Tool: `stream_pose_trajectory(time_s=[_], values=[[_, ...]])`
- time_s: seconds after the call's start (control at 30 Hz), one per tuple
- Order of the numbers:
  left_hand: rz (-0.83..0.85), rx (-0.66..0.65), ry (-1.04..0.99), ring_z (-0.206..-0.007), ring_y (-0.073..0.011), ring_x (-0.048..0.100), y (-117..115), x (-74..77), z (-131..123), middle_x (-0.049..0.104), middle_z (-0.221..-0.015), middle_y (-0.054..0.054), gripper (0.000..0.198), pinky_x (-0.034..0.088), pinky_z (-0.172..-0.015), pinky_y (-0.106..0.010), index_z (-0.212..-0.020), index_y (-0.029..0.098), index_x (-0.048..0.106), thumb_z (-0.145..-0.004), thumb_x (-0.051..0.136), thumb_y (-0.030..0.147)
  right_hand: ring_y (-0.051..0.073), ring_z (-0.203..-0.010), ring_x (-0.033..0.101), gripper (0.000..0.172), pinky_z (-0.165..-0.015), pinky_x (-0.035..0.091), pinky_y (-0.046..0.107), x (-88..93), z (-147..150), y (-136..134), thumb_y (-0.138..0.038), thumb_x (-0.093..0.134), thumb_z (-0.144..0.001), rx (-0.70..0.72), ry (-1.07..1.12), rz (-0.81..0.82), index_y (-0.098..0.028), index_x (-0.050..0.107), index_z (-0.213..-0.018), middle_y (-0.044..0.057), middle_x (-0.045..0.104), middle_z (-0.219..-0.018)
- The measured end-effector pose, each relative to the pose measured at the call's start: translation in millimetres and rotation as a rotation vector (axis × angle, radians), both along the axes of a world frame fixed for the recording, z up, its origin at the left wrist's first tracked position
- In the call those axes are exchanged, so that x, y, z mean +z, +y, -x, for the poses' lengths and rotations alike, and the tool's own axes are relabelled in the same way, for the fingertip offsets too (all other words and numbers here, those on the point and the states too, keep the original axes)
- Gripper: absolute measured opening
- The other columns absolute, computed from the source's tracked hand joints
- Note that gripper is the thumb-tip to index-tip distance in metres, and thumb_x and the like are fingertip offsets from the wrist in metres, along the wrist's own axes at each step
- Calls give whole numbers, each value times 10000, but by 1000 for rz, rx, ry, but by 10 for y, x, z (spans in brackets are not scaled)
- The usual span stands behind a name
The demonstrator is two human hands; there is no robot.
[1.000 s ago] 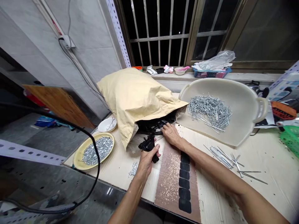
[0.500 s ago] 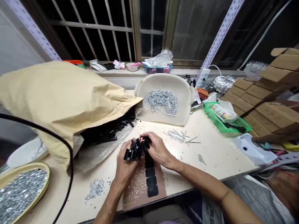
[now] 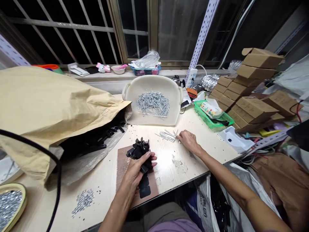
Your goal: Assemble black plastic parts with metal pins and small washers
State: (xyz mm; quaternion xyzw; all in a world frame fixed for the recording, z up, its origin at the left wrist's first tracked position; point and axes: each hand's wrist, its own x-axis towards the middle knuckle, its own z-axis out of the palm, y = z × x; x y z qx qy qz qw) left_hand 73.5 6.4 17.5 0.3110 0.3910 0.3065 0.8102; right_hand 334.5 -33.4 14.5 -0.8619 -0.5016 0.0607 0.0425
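Note:
My left hand [image 3: 135, 169] is closed round a cluster of black plastic clip-like parts [image 3: 141, 151], held above a brown board [image 3: 123, 166]. Black square pads [image 3: 145, 191] show in a row on that board below the hand. Further right, my right hand [image 3: 188, 140] reaches down to a small pile of long thin metal rods [image 3: 166, 136] on the table. Its thumb and fingertips are pinched together at the right end of the pile, on what looks like one rod.
A whitish basin [image 3: 154, 120] with many metal rods stands behind. On the left lie a large paper sack [image 3: 60, 103] with black parts inside, a yellow bowl [image 3: 23, 193] and scattered small metal pieces [image 3: 83, 201]. A green basket [image 3: 205, 119] and cardboard boxes [image 3: 253, 109] stand right.
My right hand has left the black parts and moved right to the loose metal rods. The left hand still holds the black cluster. The view has turned to the right.

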Motion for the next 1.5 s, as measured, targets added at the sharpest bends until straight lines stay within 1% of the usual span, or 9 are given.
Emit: stream_pose_trajectory(time_s=[0.13,0.3,0.47,0.63,0.83,1.13,1.23,1.33,1.5], values=[[-55,-19,11,-802,-233,677,-70,55,-83,710,-882,-116,301,582,-681,-357,-849,103,694,-624,794,277,220,-876,618,217,-685,392,282,-170,-115,8,-268,485,-859,17,-21,94,-168,677,-845,113,670,-918],[-234,15,83,-827,-230,682,-81,61,-63,723,-886,-134,333,536,-768,-324,-875,96,704,-627,791,301,252,-951,571,252,-752,367,333,-121,-64,-48,-252,389,-911,65,-49,80,-167,626,-900,117,655,-916],[-357,15,157,-820,-243,683,-34,21,-31,724,-906,-138,385,515,-719,-315,-950,114,695,-640,776,328,193,-794,574,260,-743,366,309,225,102,-206,-322,343,-956,174,85,-296,-187,562,-994,56,649,-832],[-464,-21,235,-818,-244,678,-24,70,-119,728,-849,-120,338,492,-781,-325,-880,126,712,-625,778,339,170,-815,541,203,-754,369,281,703,400,-253,-329,437,-928,608,248,-588,-206,592,-884,36,636,-853],[-534,-26,249,-798,-239,668,-92,187,-139,727,-830,-103,303,485,-794,-322,-838,142,723,-602,785,322,161,-771,492,172,-749,351,292,1026,435,-198,-222,422,-899,861,122,-474,-191,585,-858,31,601,-809],[-557,-50,158,-829,-240,667,-219,275,-153,723,-895,-95,313,493,-801,-332,-889,156,722,-610,784,285,179,-876,536,231,-799,400,314,1249,516,-289,-370,479,-901,977,159,-298,-204,585,-1023,49,611,-971],[-466,18,71,-835,-234,673,-277,279,-83,722,-871,-111,282,489,-827,-340,-860,123,716,-667,745,326,167,-922,568,313,-801,424,290,1080,375,-241,-421,452,-914,756,264,-271,-216,576,-1117,58,607,-1099],[-467,83,60,-881,-243,666,-352,303,-16,725,-878,-119,286,487,-830,-338,-858,123,719,-668,742,334,172,-814,608,303,-721,426,267,632,317,-149,-381,453,-917,354,181,-88,-172,662,-852,72,667,-867],[-603,94,199,-896,-260,656,-377,361,43,732,-859,-101,275,491,-790,-337,-859,152,728,-658,744,340,220,-789,634,283,-651,425,281,-69,465,-11,-352,498,-871,110,143,-66,-129,647,-780,124,673,-802]])
